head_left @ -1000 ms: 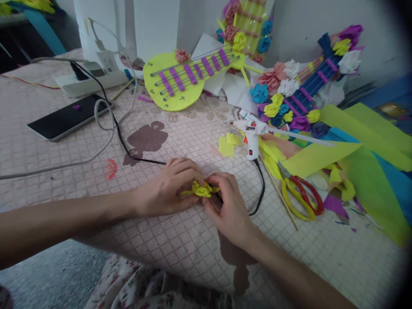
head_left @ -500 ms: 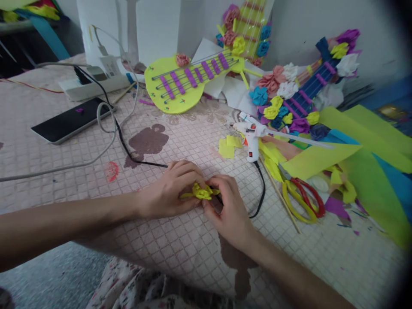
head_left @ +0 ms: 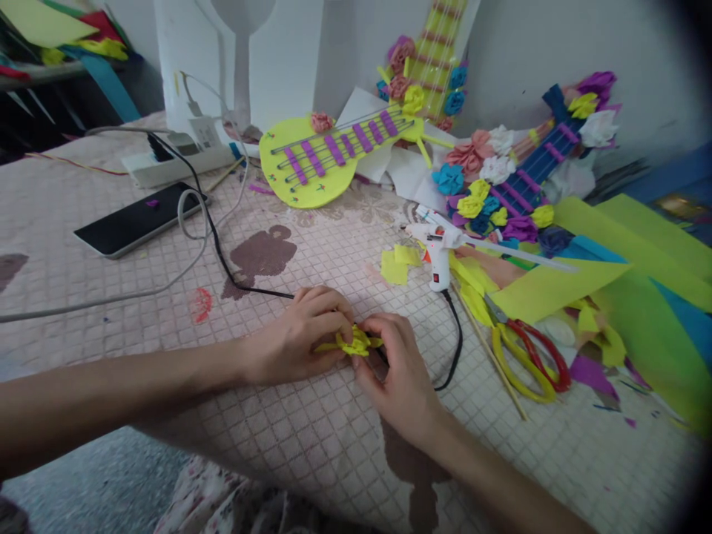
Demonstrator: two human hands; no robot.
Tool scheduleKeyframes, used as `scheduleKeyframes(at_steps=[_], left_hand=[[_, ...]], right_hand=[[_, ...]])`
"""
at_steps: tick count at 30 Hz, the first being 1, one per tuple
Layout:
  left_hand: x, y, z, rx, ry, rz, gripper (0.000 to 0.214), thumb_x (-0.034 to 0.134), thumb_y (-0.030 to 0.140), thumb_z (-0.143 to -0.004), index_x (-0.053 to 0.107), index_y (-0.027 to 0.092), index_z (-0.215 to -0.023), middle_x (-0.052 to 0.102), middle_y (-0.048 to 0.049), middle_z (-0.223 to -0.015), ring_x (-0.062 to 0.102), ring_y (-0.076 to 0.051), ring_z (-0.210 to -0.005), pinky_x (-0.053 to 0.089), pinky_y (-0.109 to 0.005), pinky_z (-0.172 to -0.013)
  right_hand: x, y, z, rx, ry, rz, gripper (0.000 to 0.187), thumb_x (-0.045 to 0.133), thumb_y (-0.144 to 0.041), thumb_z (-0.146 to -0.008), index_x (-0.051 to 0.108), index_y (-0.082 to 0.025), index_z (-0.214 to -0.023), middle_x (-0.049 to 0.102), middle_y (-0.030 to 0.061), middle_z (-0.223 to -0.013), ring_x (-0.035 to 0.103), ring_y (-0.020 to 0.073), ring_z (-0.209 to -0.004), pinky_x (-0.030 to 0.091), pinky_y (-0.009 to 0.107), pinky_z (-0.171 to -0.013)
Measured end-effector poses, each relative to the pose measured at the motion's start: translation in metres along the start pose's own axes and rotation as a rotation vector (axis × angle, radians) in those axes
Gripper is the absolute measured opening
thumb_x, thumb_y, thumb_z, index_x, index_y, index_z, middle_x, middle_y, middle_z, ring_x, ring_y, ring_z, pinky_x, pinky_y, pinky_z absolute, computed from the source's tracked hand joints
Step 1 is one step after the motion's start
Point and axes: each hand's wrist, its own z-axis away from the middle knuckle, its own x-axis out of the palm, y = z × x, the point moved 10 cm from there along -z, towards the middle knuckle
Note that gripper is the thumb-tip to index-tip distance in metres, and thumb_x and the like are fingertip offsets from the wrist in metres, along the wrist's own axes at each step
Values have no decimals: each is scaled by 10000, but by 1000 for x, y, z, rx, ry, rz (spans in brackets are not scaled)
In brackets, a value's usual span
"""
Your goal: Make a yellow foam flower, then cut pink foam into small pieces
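Observation:
A small yellow paper flower (head_left: 354, 343) sits between both my hands, low on the pink quilted cloth (head_left: 311, 437). My left hand (head_left: 294, 337) curls around its left side with fingers closed on it. From the right, my right hand (head_left: 394, 367) pinches the flower's edge with thumb and fingertips. Part of the flower is hidden by my fingers.
A white glue gun (head_left: 437, 248) with a black cord lies just beyond my hands. Scissors (head_left: 528, 348), a thin stick and yellow, green and blue paper sheets lie at the right. Paper guitars (head_left: 328, 156) with flowers stand behind. A phone (head_left: 136, 220) and power strip (head_left: 175, 159) lie far left.
My hands have kept their hold on the yellow flower, with the fingers shifting slightly around it. The view has moved, so everything sits a little lower and to the right.

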Motion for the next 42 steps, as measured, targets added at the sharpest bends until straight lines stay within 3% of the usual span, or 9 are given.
scheduleKeyframes(at_steps=[30,34,42], left_hand=[[4,-5,1,-46,-30,28,73,616,164,-788,550,180,-812,598,-47,-976,523,-190,-950,387,-363,-850],[3,-2,1,-15,-12,34,141,639,182,-775,547,193,-882,600,-43,-990,534,-185,-965,393,-351,-857],[3,3,4,81,5,-110,70,600,205,-837,575,222,-900,608,-33,-1007,533,-185,-983,376,-354,-861]], right_hand=[[0,1,0,-3,18,15,379,537,-92,-755,448,-218,-1101,513,94,-1069,487,250,-1039,444,454,-887],[-2,1,-1,0,27,16,376,530,-98,-751,445,-230,-1093,515,98,-1063,495,262,-1033,447,473,-870],[-2,0,-1,-1,26,19,368,526,-114,-758,452,-240,-1096,537,91,-1060,507,259,-1029,457,468,-858]])
